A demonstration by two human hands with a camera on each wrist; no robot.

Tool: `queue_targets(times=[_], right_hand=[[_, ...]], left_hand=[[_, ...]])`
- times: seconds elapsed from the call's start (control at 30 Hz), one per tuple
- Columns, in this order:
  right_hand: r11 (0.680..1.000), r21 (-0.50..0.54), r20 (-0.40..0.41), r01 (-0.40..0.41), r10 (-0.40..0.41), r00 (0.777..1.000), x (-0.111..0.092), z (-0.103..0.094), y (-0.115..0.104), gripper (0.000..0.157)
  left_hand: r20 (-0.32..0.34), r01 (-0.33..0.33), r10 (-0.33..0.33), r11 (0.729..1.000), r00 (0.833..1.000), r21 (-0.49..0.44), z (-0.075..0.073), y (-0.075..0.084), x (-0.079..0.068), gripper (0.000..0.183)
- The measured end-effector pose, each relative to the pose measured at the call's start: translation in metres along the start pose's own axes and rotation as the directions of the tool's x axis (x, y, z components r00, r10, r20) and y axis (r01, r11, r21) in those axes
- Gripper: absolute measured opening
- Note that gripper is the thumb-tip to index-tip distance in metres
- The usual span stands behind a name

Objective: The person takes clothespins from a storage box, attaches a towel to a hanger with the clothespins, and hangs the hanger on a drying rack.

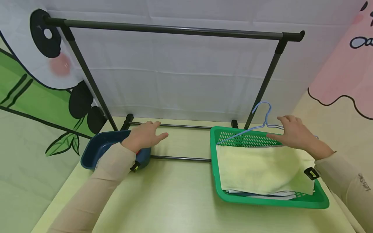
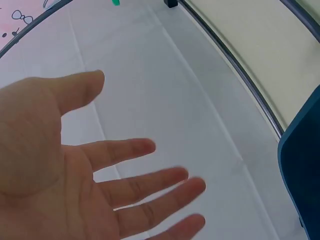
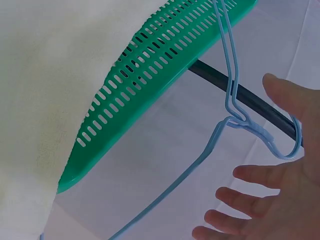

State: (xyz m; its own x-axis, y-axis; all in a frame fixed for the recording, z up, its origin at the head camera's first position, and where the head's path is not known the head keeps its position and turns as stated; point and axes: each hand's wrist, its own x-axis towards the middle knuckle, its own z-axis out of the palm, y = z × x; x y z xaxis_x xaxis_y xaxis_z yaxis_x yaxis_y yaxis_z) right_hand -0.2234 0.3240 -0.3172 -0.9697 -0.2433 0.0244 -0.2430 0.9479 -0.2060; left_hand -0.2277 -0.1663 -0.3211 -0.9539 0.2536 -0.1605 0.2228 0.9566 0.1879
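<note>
On my feed, left hand (image 1: 144,136) and right hand (image 1: 295,134) have fingers spread, gripping nothing; blue hanger (image 3: 257,130) probably propped upright against green basket (image 1: 274,202) for easy reach.

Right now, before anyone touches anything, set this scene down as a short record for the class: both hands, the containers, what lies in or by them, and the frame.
left hand: open, by the blue basin
right hand: open, beside blue hangers; contact unclear
green basket: holds pale yellow cloth over other layers
black rack: top bar above basin and basket in head view
</note>
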Motion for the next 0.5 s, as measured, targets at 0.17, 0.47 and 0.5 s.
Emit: queue_targets(times=[0.17, 0.47, 0.5], right_hand=[[0.999, 0.027, -0.029, 0.018, -0.018, 0.999, 0.002, -0.001, -0.002, 0.073], [0.997, 0.022, -0.068, 0.078, -0.076, 0.995, 0.002, -0.003, 0.000, 0.039], [0.996, 0.022, -0.069, 0.083, -0.082, 0.994, 0.002, -0.003, 0.000, 0.036]], left_hand=[[-0.012, -0.051, 0.051, 0.999, 0.999, -0.009, -0.009, -0.010, -0.003, 0.049], [0.052, -0.031, 0.035, 0.997, 0.998, -0.068, -0.013, -0.035, -0.004, 0.033], [0.063, -0.030, 0.034, 0.998, 0.997, -0.064, -0.013, -0.038, -0.003, 0.035]])
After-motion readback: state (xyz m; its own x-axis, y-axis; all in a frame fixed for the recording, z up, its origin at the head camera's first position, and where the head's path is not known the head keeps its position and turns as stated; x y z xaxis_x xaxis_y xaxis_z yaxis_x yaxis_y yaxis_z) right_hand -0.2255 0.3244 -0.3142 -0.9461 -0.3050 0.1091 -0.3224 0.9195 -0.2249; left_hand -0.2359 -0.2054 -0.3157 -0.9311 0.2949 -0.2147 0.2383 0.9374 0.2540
